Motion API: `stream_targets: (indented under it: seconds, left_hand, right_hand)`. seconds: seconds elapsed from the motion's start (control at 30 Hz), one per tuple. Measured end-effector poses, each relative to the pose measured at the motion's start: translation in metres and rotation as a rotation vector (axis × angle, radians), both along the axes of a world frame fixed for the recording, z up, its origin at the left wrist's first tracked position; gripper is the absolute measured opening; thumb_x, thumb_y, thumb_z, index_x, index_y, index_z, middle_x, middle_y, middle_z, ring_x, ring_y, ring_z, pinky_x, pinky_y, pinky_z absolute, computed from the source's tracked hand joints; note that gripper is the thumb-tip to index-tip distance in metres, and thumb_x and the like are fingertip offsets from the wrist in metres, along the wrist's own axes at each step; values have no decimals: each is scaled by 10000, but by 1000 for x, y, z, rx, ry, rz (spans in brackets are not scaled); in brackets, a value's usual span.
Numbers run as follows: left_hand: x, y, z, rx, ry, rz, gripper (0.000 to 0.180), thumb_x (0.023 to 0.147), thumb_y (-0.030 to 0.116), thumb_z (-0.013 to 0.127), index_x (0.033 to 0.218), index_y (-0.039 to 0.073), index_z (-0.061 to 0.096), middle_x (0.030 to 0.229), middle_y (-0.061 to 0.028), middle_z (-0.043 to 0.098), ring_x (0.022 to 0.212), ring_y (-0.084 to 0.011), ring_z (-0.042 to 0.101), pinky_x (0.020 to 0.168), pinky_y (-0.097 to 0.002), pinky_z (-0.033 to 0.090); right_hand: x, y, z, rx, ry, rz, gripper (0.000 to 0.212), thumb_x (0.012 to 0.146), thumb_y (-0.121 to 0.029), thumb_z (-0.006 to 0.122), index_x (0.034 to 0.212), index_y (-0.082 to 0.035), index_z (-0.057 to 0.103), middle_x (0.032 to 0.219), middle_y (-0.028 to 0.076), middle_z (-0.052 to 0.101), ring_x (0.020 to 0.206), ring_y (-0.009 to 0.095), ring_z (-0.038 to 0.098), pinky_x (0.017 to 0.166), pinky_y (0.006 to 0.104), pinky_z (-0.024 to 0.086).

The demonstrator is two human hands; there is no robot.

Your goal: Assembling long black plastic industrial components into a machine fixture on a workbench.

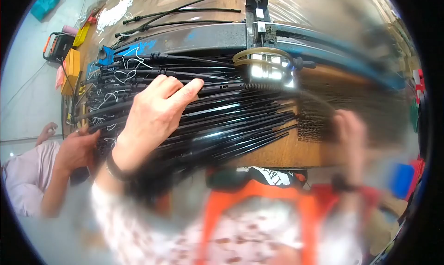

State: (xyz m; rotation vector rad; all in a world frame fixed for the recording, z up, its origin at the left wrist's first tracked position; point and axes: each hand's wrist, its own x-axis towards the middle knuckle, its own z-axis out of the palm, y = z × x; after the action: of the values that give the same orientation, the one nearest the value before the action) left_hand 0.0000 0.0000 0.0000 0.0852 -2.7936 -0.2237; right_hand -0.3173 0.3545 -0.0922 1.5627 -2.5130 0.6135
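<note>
The left hand (158,106) has its grip clamped on 1 black cable (224,87); the blurred right hand's (350,130) I cannot tell.

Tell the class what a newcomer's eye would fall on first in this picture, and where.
Long black cables spread across the centre and left of the table, with the left hand curled over them. Just above and right of centre, a shiny metal block with a yellowish tube at its top catches the eye. Farther right, the right hand is a blur.
</note>
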Motion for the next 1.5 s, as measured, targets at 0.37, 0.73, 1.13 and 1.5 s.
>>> stream_targets:
  seconds: [0.37, 0.73, 1.13, 1.5]
  left_hand:
    - [-36, -48, 73, -215, 297, 225, 315, 908, 82, 663, 1214, 157, 672, 745, -119, 587, 646, -293, 582, 580, -389, 459]
    - [17, -86, 21, -66, 143, 447, 311, 919, 93, 660, 1227, 130, 656, 741, -138, 563, 625, -315, 547, 576, -410, 438]
    - [5, -97, 11, -81, 126, 439, 288, 915, 100, 663, 1200, 132, 670, 779, -139, 610, 673, -325, 599, 612, -406, 474]
    - [-27, -116, -21, -82, 76, 333, 217, 925, 187, 640, 1135, 161, 689, 804, -128, 628, 734, -347, 636, 626, -429, 507]
  right_hand:
    - [-22, -270, 51, -412, -551, 564, 134, 927, -93, 681, 1036, -20, 708, 933, 32, 708, 900, 120, 654, 834, 268, 533]
    - [-20, -323, 29, -225, -223, 612, 138, 874, -244, 737, 937, -127, 773, 818, 38, 737, 687, 152, 588, 862, 285, 396]
    - [-10, -334, 31, -150, -339, 654, 161, 917, -198, 686, 991, -64, 738, 815, 108, 725, 737, 224, 664, 765, 338, 495]
    - [-133, -166, 10, -136, 364, 211, 142, 859, 18, 593, 881, -100, 670, 785, 44, 670, 876, 240, 637, 936, 413, 390]
